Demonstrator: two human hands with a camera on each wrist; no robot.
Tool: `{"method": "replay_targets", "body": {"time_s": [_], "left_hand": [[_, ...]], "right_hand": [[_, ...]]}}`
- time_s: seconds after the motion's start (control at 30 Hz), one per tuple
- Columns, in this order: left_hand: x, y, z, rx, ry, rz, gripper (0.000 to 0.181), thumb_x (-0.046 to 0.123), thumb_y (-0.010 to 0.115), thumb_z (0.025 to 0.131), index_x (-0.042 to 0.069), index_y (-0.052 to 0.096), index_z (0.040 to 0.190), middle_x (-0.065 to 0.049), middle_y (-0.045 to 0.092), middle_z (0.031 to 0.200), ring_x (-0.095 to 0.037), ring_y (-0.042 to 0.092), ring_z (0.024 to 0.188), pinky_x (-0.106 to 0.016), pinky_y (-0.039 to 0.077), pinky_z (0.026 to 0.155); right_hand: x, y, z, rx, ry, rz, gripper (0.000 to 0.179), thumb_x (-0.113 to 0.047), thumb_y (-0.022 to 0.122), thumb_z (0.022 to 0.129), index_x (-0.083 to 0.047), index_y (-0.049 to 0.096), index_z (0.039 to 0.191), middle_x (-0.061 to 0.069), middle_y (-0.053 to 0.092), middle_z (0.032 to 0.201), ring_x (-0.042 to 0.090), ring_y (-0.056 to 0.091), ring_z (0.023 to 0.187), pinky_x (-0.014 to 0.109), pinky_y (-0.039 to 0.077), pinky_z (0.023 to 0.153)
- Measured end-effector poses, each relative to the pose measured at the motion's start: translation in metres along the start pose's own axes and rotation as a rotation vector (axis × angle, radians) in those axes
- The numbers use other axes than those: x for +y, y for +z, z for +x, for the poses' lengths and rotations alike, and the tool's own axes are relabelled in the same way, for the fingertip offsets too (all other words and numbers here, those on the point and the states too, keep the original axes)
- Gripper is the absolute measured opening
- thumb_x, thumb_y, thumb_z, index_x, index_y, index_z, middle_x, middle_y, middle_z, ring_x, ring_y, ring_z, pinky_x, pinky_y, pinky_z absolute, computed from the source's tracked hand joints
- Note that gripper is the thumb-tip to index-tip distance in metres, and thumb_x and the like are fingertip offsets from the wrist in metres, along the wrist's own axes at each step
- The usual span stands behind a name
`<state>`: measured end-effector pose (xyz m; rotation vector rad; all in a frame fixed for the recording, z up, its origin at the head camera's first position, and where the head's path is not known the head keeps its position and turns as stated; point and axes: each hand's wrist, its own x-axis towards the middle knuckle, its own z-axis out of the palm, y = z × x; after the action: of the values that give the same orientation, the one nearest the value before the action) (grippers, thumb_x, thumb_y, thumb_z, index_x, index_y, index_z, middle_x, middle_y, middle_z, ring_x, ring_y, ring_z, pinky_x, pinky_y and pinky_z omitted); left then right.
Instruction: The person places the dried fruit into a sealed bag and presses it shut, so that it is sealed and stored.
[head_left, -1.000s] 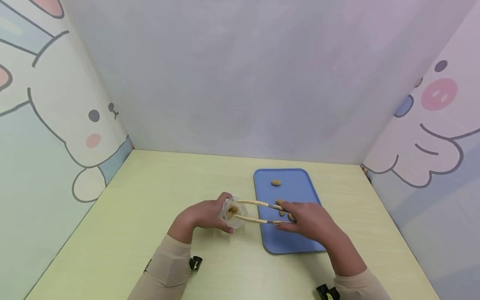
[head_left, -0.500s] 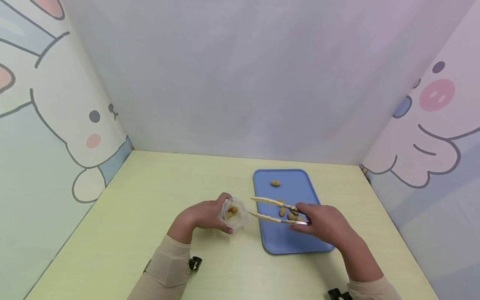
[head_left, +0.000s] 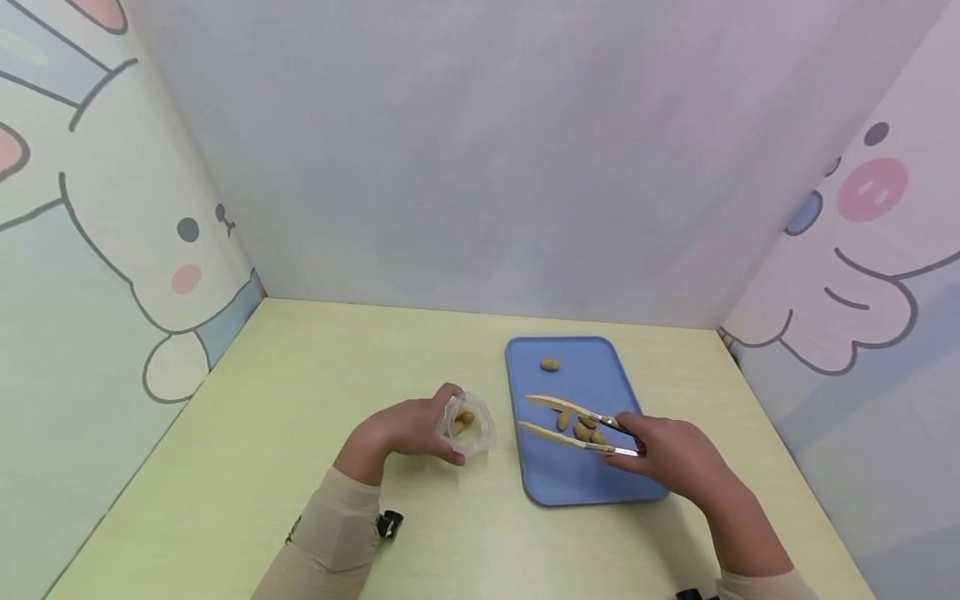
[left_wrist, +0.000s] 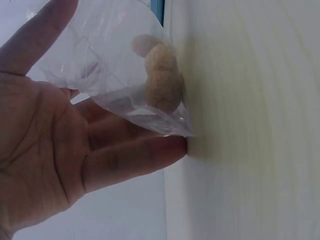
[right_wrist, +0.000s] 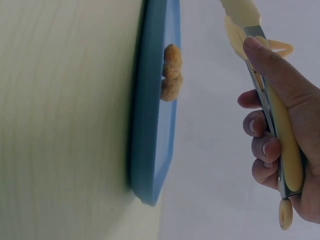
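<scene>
The left hand (head_left: pixel 408 427) holds one clear plastic bag (head_left: pixel 482 435) upright beside the left edge of one blue tray (head_left: pixel 555 479), which lies right of the middle of the worktop (head_left: pixel 315 367). At least two peanuts (head_left: pixel 467 417) sit inside the bag. The right hand (head_left: pixel 671 446) grips one pair of tongs (head_left: pixel 557 435), arms apart, above the tray. One peanut lies near the tray's far edge; about five, partly hidden by the tongs, cluster around its middle.

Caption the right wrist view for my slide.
A right hand grips long yellow-and-metal tongs above a shallow, rectangular blue tray bearing rounded brown peanuts.
</scene>
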<state>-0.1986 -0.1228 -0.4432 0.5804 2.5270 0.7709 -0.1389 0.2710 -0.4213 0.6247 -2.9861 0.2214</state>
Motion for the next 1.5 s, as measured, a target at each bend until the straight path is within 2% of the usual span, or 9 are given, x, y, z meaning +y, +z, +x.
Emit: {"method": "replay_targets", "body": {"time_s": [0.37,0.73,1.0,1.5], "left_hand": [[-0.001,0.001,0.001,-0.007,-0.005,-0.004,0.097,0.051,0.085,0.068,0.025,0.028,0.142,0.000,0.056,0.103,-0.018,0.053,0.088,-0.040,0.044,0.080],[-0.002,0.001,-0.001,0.003,-0.001,-0.005,0.096,0.051,0.086,0.068,0.025,0.029,0.140,0.001,0.056,0.102,-0.018,0.054,0.087,-0.039,0.044,0.080],[-0.001,0.001,0.001,-0.001,-0.001,0.000,0.096,0.051,0.085,0.069,0.024,0.029,0.141,0.000,0.056,0.102,-0.019,0.053,0.087,-0.040,0.043,0.081],[-0.002,0.001,0.001,0.002,0.001,0.010,0.095,0.051,0.085,0.069,0.024,0.029,0.140,0.000,0.055,0.101,-0.018,0.053,0.087,-0.039,0.043,0.080]], "right_hand": [[0.015,0.002,-0.014,-0.025,0.055,-0.005,0.041,-0.059,0.074,0.077,-0.026,0.053,0.088,-0.017,0.039,0.061,0.001,0.034,0.051,0.025,0.028,0.049],[0.034,0.006,-0.037,-0.041,0.144,-0.015,0.041,-0.064,0.072,0.076,-0.029,0.055,0.089,-0.017,0.038,0.060,0.001,0.033,0.051,0.025,0.028,0.050],[0.045,0.008,-0.052,-0.091,0.202,-0.010,0.043,-0.067,0.068,0.077,-0.029,0.057,0.092,-0.014,0.040,0.061,0.003,0.035,0.052,0.027,0.028,0.050],[0.051,0.007,-0.072,-0.082,0.254,-0.019,0.044,-0.069,0.069,0.075,-0.030,0.052,0.086,-0.013,0.036,0.058,0.003,0.030,0.050,0.026,0.025,0.049]]}}
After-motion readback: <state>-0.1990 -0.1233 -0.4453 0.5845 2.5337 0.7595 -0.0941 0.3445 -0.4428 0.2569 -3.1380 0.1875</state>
